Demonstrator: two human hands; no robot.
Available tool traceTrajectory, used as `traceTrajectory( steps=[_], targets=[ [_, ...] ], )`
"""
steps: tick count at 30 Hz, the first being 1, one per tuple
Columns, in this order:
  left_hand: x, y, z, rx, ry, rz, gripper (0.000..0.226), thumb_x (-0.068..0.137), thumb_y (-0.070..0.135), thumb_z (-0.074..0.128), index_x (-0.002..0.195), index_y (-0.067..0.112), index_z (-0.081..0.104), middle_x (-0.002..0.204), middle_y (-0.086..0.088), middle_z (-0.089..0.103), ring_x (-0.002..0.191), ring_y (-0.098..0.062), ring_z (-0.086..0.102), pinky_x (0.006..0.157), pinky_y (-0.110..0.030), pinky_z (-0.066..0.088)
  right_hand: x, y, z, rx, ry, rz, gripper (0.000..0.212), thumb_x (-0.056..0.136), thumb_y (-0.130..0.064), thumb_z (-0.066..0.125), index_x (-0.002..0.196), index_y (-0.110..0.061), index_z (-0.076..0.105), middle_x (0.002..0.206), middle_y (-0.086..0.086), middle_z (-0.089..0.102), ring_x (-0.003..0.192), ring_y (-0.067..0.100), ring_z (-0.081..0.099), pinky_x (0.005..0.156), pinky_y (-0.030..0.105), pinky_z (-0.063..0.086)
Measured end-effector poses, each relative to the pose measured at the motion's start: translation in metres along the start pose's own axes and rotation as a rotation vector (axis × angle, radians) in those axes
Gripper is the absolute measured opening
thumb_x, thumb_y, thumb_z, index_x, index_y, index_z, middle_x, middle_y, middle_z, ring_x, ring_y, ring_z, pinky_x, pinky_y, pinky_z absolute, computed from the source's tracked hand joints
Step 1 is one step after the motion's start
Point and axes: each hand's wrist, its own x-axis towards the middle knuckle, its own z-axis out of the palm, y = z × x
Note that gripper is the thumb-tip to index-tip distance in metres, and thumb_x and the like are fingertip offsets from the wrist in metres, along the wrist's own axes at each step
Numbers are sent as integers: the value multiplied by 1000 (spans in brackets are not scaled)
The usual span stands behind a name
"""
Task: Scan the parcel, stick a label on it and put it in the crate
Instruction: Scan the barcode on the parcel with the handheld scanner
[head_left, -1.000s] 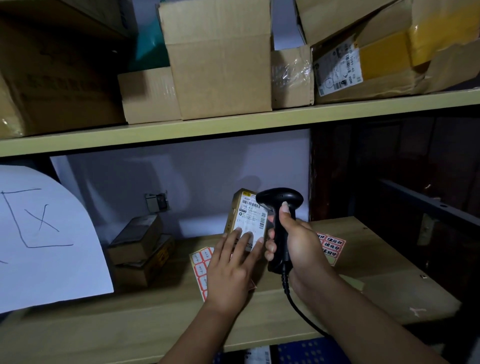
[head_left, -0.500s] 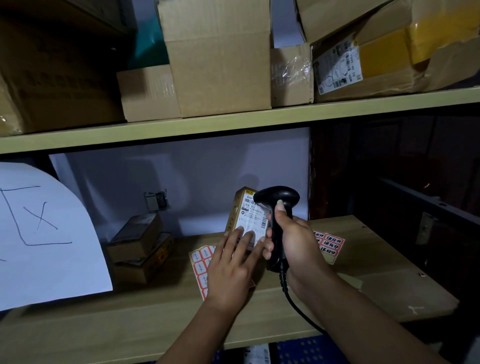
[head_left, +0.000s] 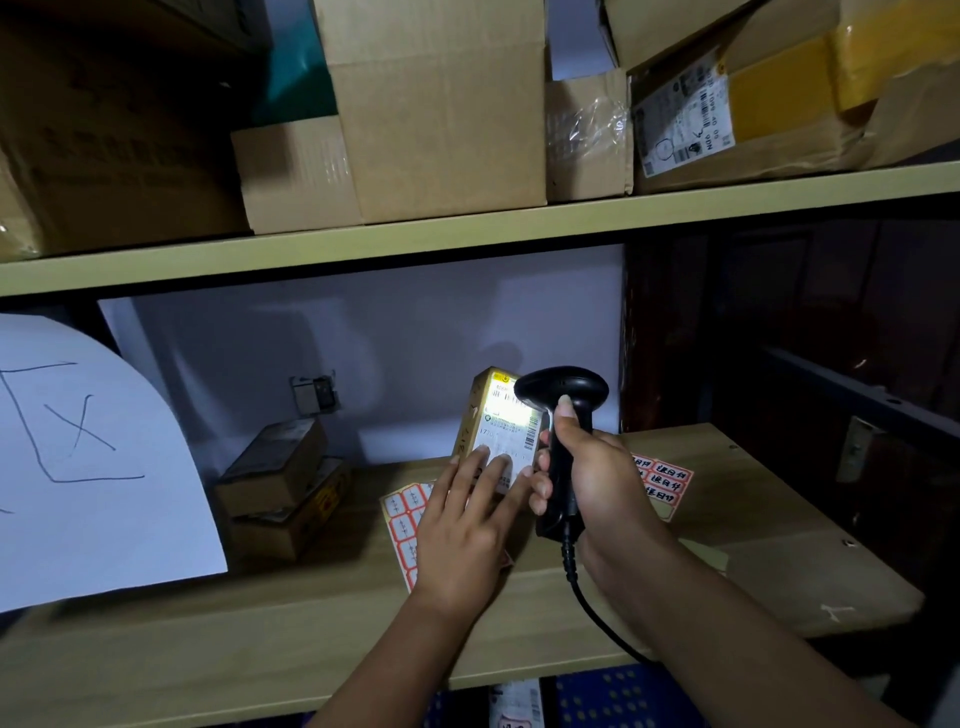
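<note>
Fingers of the left hand are spreading flat against the face of the parcel, propping it upright, while those of the right hand are wrapping tight around the grip of the scanner, thumb pressing high on its neck.

Taking the wooden shelf board as the landmark: the person is standing the parcel on end near the board's middle. It is a small, flat yellow-brown carton whose front is almost wholly covered by a white shipping label printed with barcodes and fine text; the upper part of that label is glowing bright white under the scanner's light. The scanner, black with a rounded head and a cable trailing off the board's front edge, is hovering just right of the parcel, its head overlapping the parcel's top corner.

Flat on the board, a sheet of red-bordered stickers is lying under the left hand, and a second sticker sheet is showing behind the right hand. Two stacked small boxes are sitting at the board's back left. Below its front edge, a blue perforated crate is peeking out.
</note>
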Motion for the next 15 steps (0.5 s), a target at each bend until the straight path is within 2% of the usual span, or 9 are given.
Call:
traceTrajectory(
  steps=[2, 6, 12, 15],
  targets=[
    [0, 1, 0, 1, 12, 5, 89, 58, 30, 96, 141, 23, 64, 147, -8, 49, 144, -35, 42, 123, -48, 27, -1, -3, 0, 21, -10, 0, 39, 102, -43, 53, 89, -7, 56, 56, 6, 47, 40, 20, 42, 44, 30, 39],
    [1, 2, -2, -6, -1, 5, 96, 56, 30, 97, 145, 23, 62, 145, -9, 53, 143, -34, 44, 119, -49, 33, -3, -6, -3, 53, -11, 9, 37, 102, -43, 54, 101, -6, 60, 58, 6, 48, 39, 18, 43, 41, 29, 39],
    [2, 1, -2, -13, -34, -1, 99, 56, 34, 97, 147, 24, 60, 145, -8, 54, 143, -34, 44, 119, -49, 35, -8, -10, -7, 63, -2, 37, 39, 101, -46, 53, 99, -7, 61, 53, 8, 47, 34, 18, 42, 39, 28, 37],
    [2, 1, -4, -11, -32, -3, 97, 58, 34, 96, 147, 24, 60, 146, -8, 54, 144, -33, 43, 118, -49, 35, -11, -13, -6, 55, -15, 47, 42, 102, -45, 52, 91, -6, 58, 52, 9, 45, 33, 18, 42, 39, 28, 37]
  ],
)
